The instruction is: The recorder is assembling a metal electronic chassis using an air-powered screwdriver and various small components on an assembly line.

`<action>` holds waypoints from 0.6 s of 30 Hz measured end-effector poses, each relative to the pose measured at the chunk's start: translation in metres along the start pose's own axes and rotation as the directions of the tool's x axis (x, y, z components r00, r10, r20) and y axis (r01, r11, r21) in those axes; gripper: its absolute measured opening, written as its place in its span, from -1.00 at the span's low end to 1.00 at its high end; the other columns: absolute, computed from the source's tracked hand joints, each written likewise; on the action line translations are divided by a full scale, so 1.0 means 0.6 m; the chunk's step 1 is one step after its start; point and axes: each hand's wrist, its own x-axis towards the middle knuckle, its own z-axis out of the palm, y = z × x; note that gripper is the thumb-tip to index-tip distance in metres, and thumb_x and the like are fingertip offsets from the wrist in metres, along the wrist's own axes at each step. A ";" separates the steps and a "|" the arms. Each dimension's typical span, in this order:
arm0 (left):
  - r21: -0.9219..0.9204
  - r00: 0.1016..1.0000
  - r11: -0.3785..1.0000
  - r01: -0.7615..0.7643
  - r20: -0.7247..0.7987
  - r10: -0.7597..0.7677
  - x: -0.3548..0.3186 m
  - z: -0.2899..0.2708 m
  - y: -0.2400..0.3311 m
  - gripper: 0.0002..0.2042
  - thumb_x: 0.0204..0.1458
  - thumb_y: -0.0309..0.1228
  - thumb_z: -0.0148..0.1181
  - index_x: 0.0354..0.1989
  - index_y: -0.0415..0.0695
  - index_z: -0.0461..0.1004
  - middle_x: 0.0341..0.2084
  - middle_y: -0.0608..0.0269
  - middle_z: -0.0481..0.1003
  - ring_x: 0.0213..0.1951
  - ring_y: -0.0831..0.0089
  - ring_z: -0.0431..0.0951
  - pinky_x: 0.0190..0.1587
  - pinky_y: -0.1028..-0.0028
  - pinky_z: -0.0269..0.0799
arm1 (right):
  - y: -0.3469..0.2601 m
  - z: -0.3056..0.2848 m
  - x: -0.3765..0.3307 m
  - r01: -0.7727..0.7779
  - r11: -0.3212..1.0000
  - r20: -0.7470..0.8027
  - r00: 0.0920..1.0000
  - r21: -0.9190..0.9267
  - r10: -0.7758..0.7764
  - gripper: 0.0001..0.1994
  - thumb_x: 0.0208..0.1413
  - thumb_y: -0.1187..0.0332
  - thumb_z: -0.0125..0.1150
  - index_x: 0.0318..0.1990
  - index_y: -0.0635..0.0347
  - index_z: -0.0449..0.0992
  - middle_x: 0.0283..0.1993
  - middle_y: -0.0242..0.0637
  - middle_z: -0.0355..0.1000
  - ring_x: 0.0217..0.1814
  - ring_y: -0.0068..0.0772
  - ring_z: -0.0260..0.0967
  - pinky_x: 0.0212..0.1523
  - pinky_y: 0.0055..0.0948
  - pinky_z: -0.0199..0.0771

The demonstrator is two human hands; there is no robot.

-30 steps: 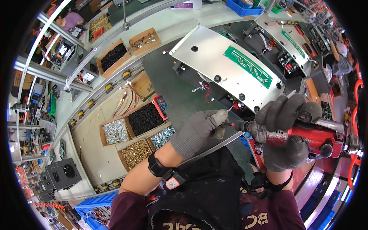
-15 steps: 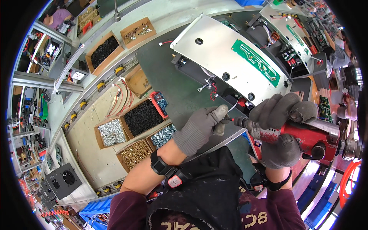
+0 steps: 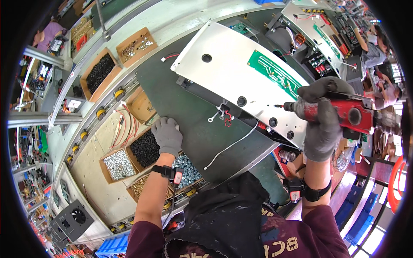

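A red power screwdriver [image 3: 355,115] is in my gray-gloved right hand [image 3: 323,118], its fingers wrapped round the body. Its bit [image 3: 279,105] points left over the silver metal panel [image 3: 223,77], close to a small hole; I cannot tell whether it touches. The panel carries a green circuit board [image 3: 275,74] and several black round grommets [image 3: 241,101]. My gloved left hand [image 3: 167,136] is over the parts boxes, beside the box of black screws [image 3: 145,149]. Its fingers are apart and bent downward; it covers the small red bin, and the fingertips are partly hidden.
Boxes of silver screws [image 3: 118,165], brass parts [image 3: 140,185] and bluish screws [image 3: 187,170] stand on the left. A white cable [image 3: 230,147] lies across the dark green mat [image 3: 193,137]. A second panel assembly [image 3: 312,32] stands behind, with people at far right.
My left hand has left the screwdriver's tip and moved left to the parts boxes. My right hand has swung the screwdriver up over the panel. The white cable now lies stretched on the mat.
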 end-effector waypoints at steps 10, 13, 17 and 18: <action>-0.162 0.955 0.982 0.094 0.293 -0.043 -0.015 0.045 -0.041 -0.82 -0.01 -0.42 0.09 -0.19 -0.01 0.41 -0.22 0.26 0.49 -0.05 0.27 0.45 0.13 0.14 0.15 | 0.047 -0.012 0.006 -0.086 0.993 -0.048 0.995 -0.085 0.082 -0.66 -0.02 0.62 0.14 -0.05 0.17 0.34 -0.23 -0.25 0.40 -0.26 -0.40 0.41 -0.20 -0.25 0.56; 0.022 0.898 0.997 -0.068 0.437 0.051 0.002 0.040 -0.047 -0.73 -0.03 -0.42 0.11 -0.10 -0.01 0.45 -0.12 0.26 0.45 0.05 0.31 0.38 0.14 0.07 0.11 | 0.039 -0.005 0.007 -0.141 0.986 -0.057 0.989 -0.091 0.136 -0.67 -0.02 0.61 0.14 -0.06 0.19 0.36 -0.25 -0.25 0.41 -0.28 -0.41 0.42 -0.27 -0.32 0.55; 0.133 0.884 0.985 -0.109 0.465 0.035 0.007 0.065 -0.052 -0.68 -0.07 -0.42 0.12 -0.07 0.01 0.52 -0.07 0.30 0.42 0.12 0.37 0.30 0.12 0.07 0.08 | 0.040 0.011 0.008 -0.112 0.978 -0.125 0.988 -0.177 0.091 -0.71 -0.03 0.62 0.13 -0.09 0.24 0.38 -0.29 -0.23 0.42 -0.32 -0.40 0.43 -0.42 -0.44 0.49; 0.135 0.885 0.985 -0.111 0.464 0.036 0.007 0.067 -0.054 -0.68 -0.07 -0.42 0.12 -0.07 0.01 0.52 -0.07 0.30 0.42 0.12 0.37 0.30 0.12 0.07 0.08 | 0.039 0.013 0.009 -0.111 0.978 -0.126 0.988 -0.175 0.089 -0.71 -0.03 0.62 0.13 -0.09 0.24 0.38 -0.29 -0.23 0.42 -0.32 -0.40 0.43 -0.42 -0.44 0.49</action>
